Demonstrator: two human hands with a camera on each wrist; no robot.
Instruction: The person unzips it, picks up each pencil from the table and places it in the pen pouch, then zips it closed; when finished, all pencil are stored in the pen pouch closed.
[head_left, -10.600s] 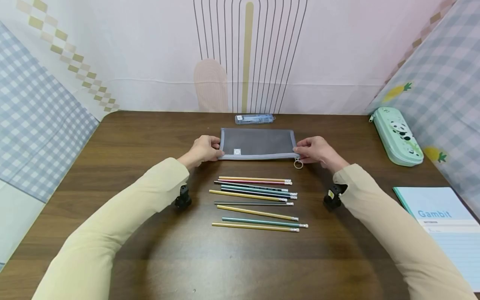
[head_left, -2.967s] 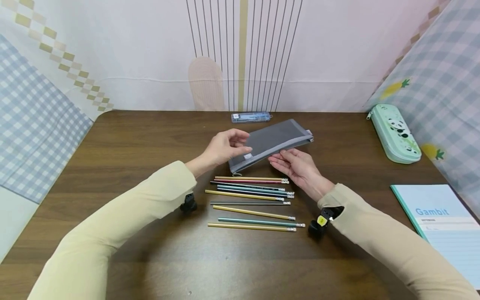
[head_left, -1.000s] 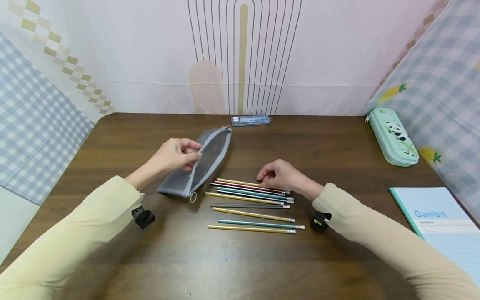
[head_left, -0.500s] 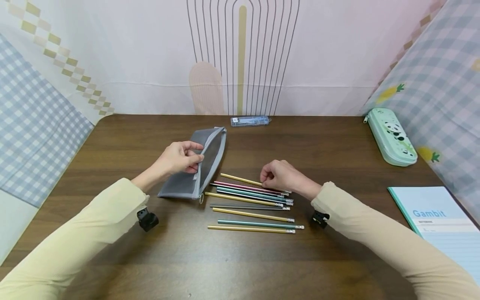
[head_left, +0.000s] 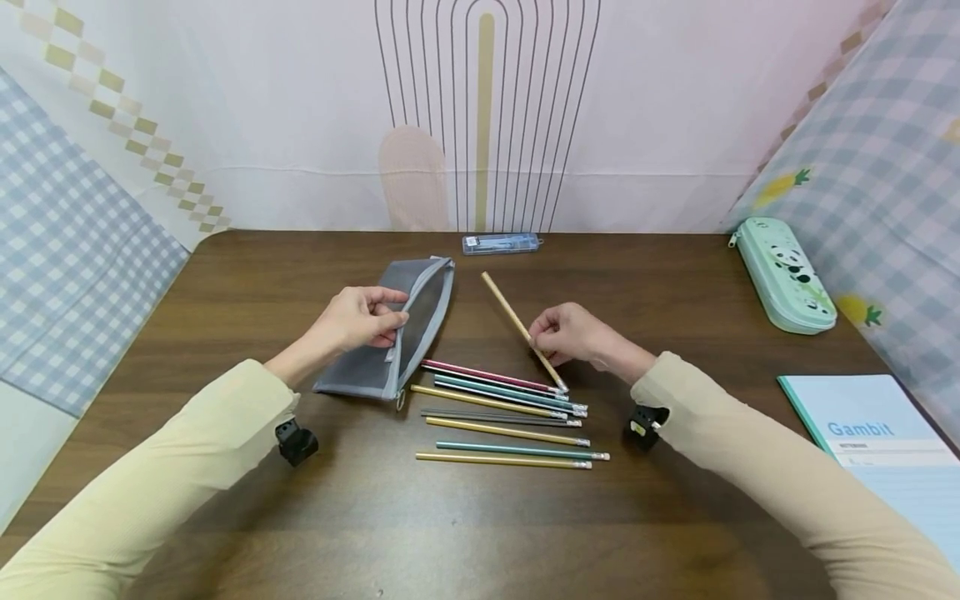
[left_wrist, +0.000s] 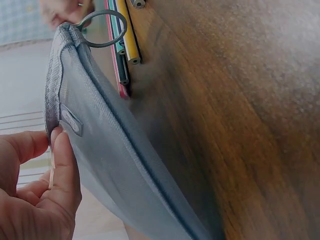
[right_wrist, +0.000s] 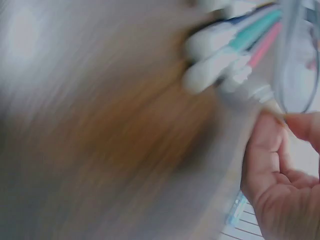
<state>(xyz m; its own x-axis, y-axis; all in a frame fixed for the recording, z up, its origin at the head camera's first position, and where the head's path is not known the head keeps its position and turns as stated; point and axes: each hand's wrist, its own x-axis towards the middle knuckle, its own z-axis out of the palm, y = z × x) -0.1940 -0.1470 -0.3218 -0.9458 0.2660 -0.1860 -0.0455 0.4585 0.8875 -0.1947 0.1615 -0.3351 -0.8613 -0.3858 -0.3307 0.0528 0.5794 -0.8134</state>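
My left hand pinches one edge of a grey mesh zip pouch, its mouth gaping toward the right. In the left wrist view, thumb and finger grip the pouch beside a small label, with the zipper's ring pull above. My right hand pinches a gold pencil near its middle; the pencil slants, its far end up and left, its eraser end close to the other erasers. Beneath, a row of several pencils lies on the table, gold, teal, grey, dark and red. The right wrist view is blurred.
A clear blue case lies at the table's back edge. On the right are a mint panda pencil case and a notebook. Fabric hangs behind and at both sides of the wooden table.
Earlier the pouch lay flat behind the pencils; it was turned, opened and brought left. Within the last second, the right hand has taken the rearmost gold pencil and swung it out of the row.
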